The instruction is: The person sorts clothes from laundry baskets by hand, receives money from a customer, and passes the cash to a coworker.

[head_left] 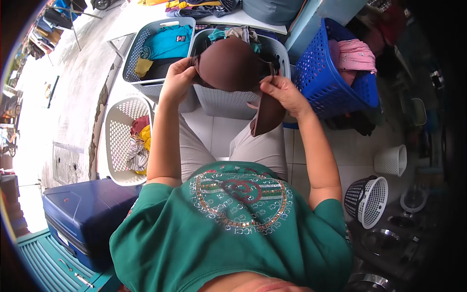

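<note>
A brown bra [228, 65] is stretched between my two hands, above a grey laundry basket [226, 102]. My left hand [178, 80] pinches its left edge. On the other side, my right hand [287, 95] grips the strap or band between thumb and fingers. One cup faces up, while the other hangs folded below my right hand. Behind the bra, grey and teal clothes [248, 35] show in the basket, partly hidden. Beside it on the left stands another grey basket [127, 73] with a turquoise shirt [168, 41] and dark and mustard cloth.
At the right, a blue basket [316, 80] leans with pink clothing [357, 56] in it. A cream basket [116, 141] of mixed clothes stands left, near a navy suitcase [87, 209]. Smaller white baskets [377, 202] sit lower right. A white table [214, 14] lies ahead.
</note>
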Demonstrator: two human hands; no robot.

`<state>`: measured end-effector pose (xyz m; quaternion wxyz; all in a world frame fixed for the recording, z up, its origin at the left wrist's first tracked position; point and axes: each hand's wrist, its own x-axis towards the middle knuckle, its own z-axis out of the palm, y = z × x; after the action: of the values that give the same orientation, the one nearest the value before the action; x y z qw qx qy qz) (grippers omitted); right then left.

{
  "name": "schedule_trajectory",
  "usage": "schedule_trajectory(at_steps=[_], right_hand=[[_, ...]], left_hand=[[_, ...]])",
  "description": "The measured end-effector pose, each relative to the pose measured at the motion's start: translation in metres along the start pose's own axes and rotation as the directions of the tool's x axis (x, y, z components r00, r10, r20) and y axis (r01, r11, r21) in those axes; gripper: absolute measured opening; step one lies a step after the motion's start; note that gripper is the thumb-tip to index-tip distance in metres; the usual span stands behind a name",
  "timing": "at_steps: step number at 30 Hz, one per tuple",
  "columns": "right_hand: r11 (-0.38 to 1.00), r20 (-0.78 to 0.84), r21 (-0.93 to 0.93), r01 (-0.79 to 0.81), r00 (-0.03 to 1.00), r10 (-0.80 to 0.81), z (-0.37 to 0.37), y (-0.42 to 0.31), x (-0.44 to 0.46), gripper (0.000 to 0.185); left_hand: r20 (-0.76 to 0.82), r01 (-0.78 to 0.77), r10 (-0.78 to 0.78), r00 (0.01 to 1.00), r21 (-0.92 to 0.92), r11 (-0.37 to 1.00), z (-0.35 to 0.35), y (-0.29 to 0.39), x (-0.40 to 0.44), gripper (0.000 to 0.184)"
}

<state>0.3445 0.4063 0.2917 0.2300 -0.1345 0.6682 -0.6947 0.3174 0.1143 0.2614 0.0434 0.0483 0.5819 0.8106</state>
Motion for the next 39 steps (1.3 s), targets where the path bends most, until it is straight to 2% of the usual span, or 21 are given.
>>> schedule_trajectory(at_steps=[1,3,5,8,11,13,14,15,17,19,21,25,27,29,30,32,33,34,35,37,39], right_hand=[[0.996,0.041,0.064,-0.066,0.997,0.064,-0.007,-0.007,-0.002,0.023],[0.997,0.062,-0.061,-0.047,0.997,0.050,-0.012,-0.010,-0.002,0.023],[0.956,0.101,-0.287,-0.053,0.991,0.085,-0.007,-0.011,-0.002,0.024],[0.940,0.091,-0.327,-0.095,0.987,0.131,-0.007,-0.018,-0.006,0.021],[0.941,0.003,-0.332,-0.065,0.998,0.070,-0.004,-0.028,-0.005,0.017],[0.977,-0.101,-0.178,-0.113,0.990,0.096,0.003,-0.028,0.002,0.017],[0.976,-0.148,-0.199,-0.086,0.987,0.057,0.006,-0.021,0.007,0.017],[0.974,-0.189,-0.218,-0.063,0.982,0.021,0.011,-0.013,0.011,0.017],[0.961,-0.154,-0.271,-0.053,0.988,0.011,0.026,0.004,0.015,0.019],[0.941,-0.052,-0.336,-0.028,0.999,0.011,0.041,0.026,0.019,0.019],[0.889,0.036,-0.457,0.018,0.999,-0.002,0.057,0.036,0.016,0.022],[0.964,-0.020,-0.264,-0.037,0.999,0.033,0.104,0.010,0.010,0.022],[0.983,-0.009,-0.141,-0.114,0.993,0.114,0.101,0.002,0.011,0.022],[0.988,0.147,-0.112,-0.103,0.982,0.119,0.071,-0.009,0.014,0.022],[0.989,0.094,-0.150,0.011,0.996,0.003,0.063,-0.014,0.017,0.024],[0.993,-0.026,0.051,0.102,0.995,-0.101,0.039,-0.021,0.020,0.026],[0.978,-0.060,0.141,0.156,0.987,-0.149,0.021,-0.021,0.024,0.030],[0.919,0.116,0.371,0.130,0.976,-0.185,-0.003,-0.016,0.030,0.030],[0.919,0.118,0.372,0.129,0.976,-0.184,-0.002,-0.016,0.031,0.030],[0.838,-0.128,0.536,0.099,0.991,-0.035,0.009,-0.013,0.037,0.022],[0.845,-0.173,0.531,0.061,0.984,0.037,0.024,-0.011,0.039,0.023]], left_hand=[[-0.010,0.001,-0.001,1.000,-0.001,1.000,-0.012,-0.011,0.001,0.022],[-0.136,-0.044,0.026,0.990,-0.127,0.991,-0.031,-0.030,0.002,0.017],[-0.106,0.023,-0.049,0.993,-0.229,0.973,-0.039,-0.038,-0.005,0.017],[-0.079,0.043,-0.051,0.996,-0.104,0.994,-0.041,-0.044,-0.011,0.018],[0.002,0.229,-0.229,0.973,-0.029,0.973,-0.025,-0.047,-0.023,0.019],[-0.084,0.023,0.011,0.996,0.402,0.915,-0.005,-0.072,-0.029,0.034],[-0.149,-0.219,0.305,0.940,0.420,0.881,0.009,-0.090,-0.030,0.041],[-0.263,-0.288,0.398,0.879,0.373,0.882,0.028,-0.094,-0.038,0.041],[-0.186,-0.364,0.478,0.858,0.436,0.823,0.053,-0.076,-0.063,0.039],[0.075,-0.439,0.450,0.890,0.409,0.800,0.058,-0.081,-0.067,0.043],[0.087,-0.128,0.116,0.989,0.144,0.981,0.063,-0.079,-0.070,0.048],[0.162,-0.023,0.023,0.987,-0.003,1.000,0.044,-0.075,-0.068,0.061],[0.330,0.415,-0.375,0.867,-0.058,0.908,0.026,-0.046,-0.076,0.053],[0.347,0.312,-0.319,0.882,0.077,0.947,-0.004,-0.041,-0.073,0.042],[0.301,0.108,-0.190,0.935,0.269,0.957,-0.024,-0.039,-0.068,0.028],[0.135,-0.074,0.014,0.991,0.452,0.889,-0.079,-0.075,-0.050,0.019],[-0.029,0.142,-0.144,0.989,0.447,0.883,-0.100,-0.070,-0.054,0.019],[-0.155,0.262,-0.215,0.964,0.452,0.852,-0.112,-0.069,-0.059,0.021],[-0.073,0.324,-0.316,0.946,0.186,0.927,-0.125,-0.077,-0.064,0.019],[0.154,0.422,-0.403,0.902,-0.129,0.897,-0.137,-0.089,-0.076,0.022],[0.183,0.438,-0.409,0.894,-0.166,0.884,-0.133,-0.098,-0.087,0.020]])
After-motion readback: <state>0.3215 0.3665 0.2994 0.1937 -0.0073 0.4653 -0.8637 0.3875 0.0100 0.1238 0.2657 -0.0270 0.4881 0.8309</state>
